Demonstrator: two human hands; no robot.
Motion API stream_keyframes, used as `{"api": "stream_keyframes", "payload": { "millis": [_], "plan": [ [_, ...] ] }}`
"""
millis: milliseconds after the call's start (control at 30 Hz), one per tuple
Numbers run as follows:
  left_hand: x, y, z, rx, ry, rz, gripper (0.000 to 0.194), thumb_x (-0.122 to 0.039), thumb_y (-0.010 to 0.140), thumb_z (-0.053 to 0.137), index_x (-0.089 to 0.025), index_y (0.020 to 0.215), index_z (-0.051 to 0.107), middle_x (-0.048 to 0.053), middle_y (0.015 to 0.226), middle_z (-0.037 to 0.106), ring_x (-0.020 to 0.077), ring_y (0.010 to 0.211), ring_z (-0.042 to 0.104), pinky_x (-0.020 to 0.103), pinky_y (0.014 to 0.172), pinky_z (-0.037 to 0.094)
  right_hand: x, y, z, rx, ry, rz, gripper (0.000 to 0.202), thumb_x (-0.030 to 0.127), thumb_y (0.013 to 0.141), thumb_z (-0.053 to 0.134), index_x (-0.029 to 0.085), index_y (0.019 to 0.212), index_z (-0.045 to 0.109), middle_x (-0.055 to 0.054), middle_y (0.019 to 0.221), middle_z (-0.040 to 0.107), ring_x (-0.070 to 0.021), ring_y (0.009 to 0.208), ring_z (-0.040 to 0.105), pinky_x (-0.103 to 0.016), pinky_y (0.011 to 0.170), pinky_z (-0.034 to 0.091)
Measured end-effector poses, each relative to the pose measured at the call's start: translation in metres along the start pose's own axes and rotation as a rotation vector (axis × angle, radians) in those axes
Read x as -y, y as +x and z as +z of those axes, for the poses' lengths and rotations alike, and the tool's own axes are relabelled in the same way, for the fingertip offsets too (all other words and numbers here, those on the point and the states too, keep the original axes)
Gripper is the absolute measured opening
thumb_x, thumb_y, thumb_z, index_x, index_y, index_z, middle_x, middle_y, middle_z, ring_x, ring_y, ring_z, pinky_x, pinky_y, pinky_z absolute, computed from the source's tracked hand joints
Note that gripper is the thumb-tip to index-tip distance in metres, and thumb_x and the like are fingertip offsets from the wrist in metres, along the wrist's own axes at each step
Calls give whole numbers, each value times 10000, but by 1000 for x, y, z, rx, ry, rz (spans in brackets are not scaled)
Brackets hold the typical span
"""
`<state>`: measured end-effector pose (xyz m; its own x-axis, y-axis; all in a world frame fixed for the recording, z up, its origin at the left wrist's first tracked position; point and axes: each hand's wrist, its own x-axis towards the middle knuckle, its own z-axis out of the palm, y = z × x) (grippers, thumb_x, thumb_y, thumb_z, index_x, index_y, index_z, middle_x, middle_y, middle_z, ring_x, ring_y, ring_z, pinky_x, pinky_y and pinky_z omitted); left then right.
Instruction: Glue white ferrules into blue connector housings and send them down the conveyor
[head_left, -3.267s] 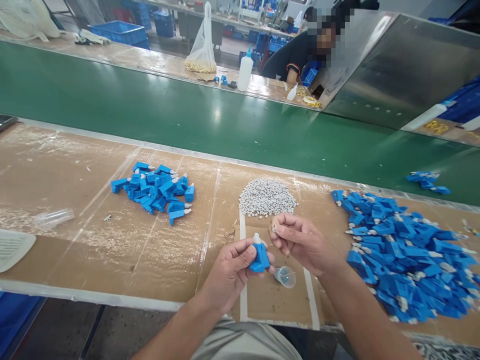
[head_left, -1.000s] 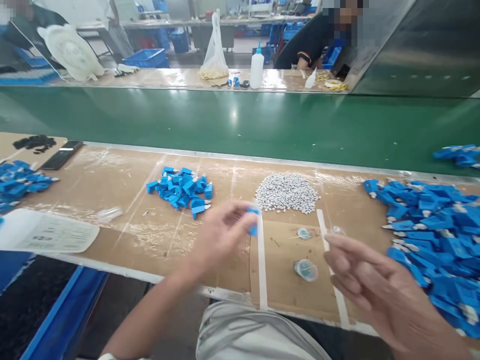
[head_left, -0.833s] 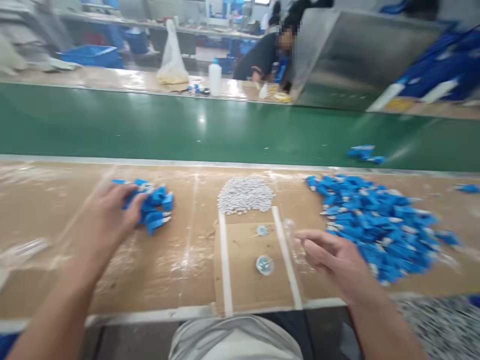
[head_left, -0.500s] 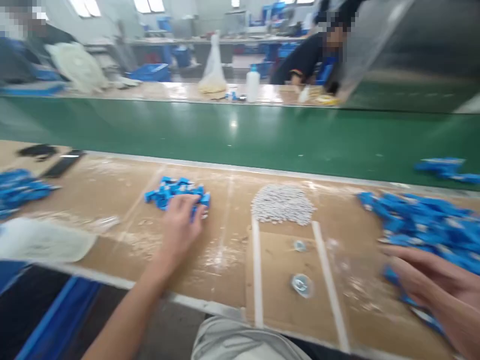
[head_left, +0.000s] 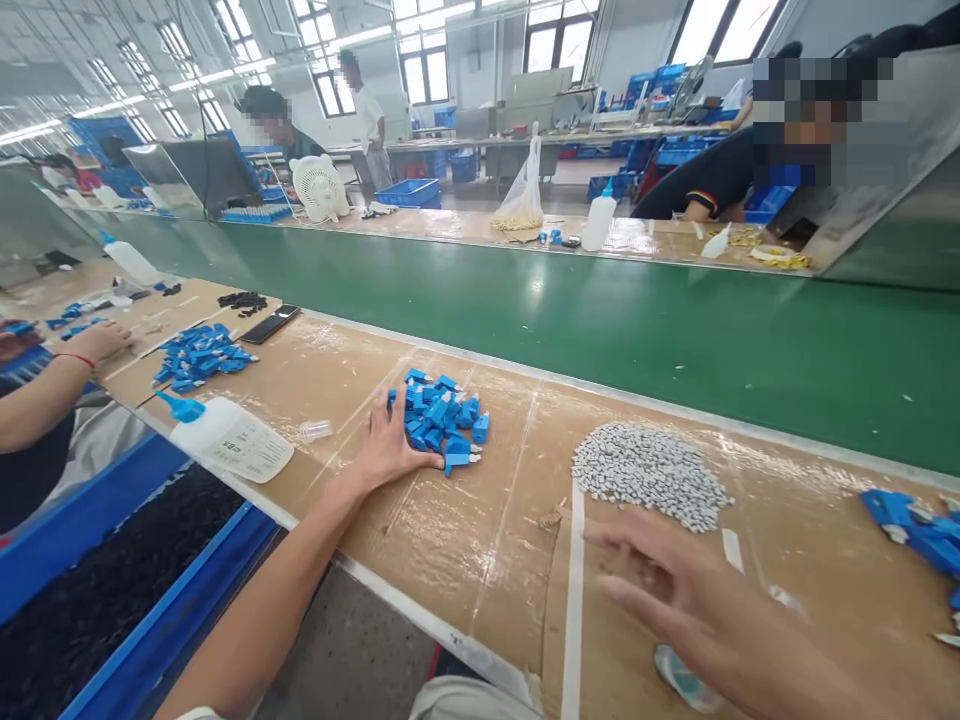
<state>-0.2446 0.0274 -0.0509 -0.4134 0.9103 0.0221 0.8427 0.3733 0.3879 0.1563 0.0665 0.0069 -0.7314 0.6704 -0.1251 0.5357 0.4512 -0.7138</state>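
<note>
My left hand (head_left: 386, 450) lies against the near left side of a small pile of blue plastic pieces (head_left: 439, 410) with pale tips. Its fingers and thumb are spread around the pile's edge, the thumb reaching one piece at the front. Slightly blurred, my right hand (head_left: 675, 585) is over the taped cardboard (head_left: 559, 620), fingers apart and nothing visible in them. Just beyond it lies a heap of small grey-white bits (head_left: 649, 470). A clear round object (head_left: 682, 678) is partly covered by the right hand. More blue pieces (head_left: 919, 530) lie at the right edge.
A green conveyor belt (head_left: 480, 300) runs behind the table. On the left are a white bottle with a blue cap (head_left: 236, 440), another blue pile (head_left: 202, 355), a phone (head_left: 271, 324) and a co-worker's hand (head_left: 105, 342). A blue bin (head_left: 142, 640) of black pieces stands below.
My view has swung left. My right hand has left the large blue pile and come over the cardboard. My left hand has shifted to the left side of the small pile, its fingers spread wider.
</note>
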Motion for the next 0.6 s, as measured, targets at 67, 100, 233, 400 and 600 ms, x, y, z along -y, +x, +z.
{"api": "stream_keyframes", "payload": {
  "millis": [67, 100, 233, 400, 600],
  "plan": [
    [-5, -1, 5, 21, 0, 14, 1479, -697, 522, 862, -214, 1632, 11, 275, 1682, 35, 460, 1557, 33, 646, 1213, 140, 18, 45, 17, 107, 74, 30, 592, 399, 925, 619, 270, 1480, 457, -102, 1192, 649, -213, 839, 669, -380, 796, 560],
    [-8, -2, 8, 27, -11, 21, 1480, -691, 522, 864, -223, 1632, 4, 270, 1684, 33, 461, 1556, 43, 645, 1209, 157, 25, 68, 27, 113, 105, 56, 829, 381, 861, 697, 248, 1573, 293, -135, 1306, 584, -218, 888, 675, -392, 838, 553],
    [-16, -1, 18, 33, -60, 15, 1472, -708, 547, 839, -236, 1631, -39, 256, 1690, -32, 466, 1555, 42, 637, 1197, 204, 37, 148, 67, 78, 39, 132, 1340, 327, 619, 890, 189, 1622, 12, -246, 1513, 320, -301, 1079, 668, -420, 937, 516],
    [-17, 39, 24, 69, -90, 6, 1452, -660, 569, 852, -199, 1631, -23, 255, 1689, -109, 472, 1553, 16, 593, 1221, 169, 32, 215, 78, -35, -26, 119, 1236, 213, 593, 877, 171, 1587, 143, -225, 1447, 353, -349, 1163, 635, -423, 973, 502],
    [-34, 130, 28, 69, -114, 5, 1428, -639, 597, 849, -178, 1629, -24, 296, 1675, -116, 484, 1547, 6, 595, 1215, 166, 0, 286, 48, -255, -60, 150, 828, 220, 739, 795, 208, 1462, 391, -150, 1374, 455, -293, 1146, 629, -438, 1005, 498]
  ]
}}
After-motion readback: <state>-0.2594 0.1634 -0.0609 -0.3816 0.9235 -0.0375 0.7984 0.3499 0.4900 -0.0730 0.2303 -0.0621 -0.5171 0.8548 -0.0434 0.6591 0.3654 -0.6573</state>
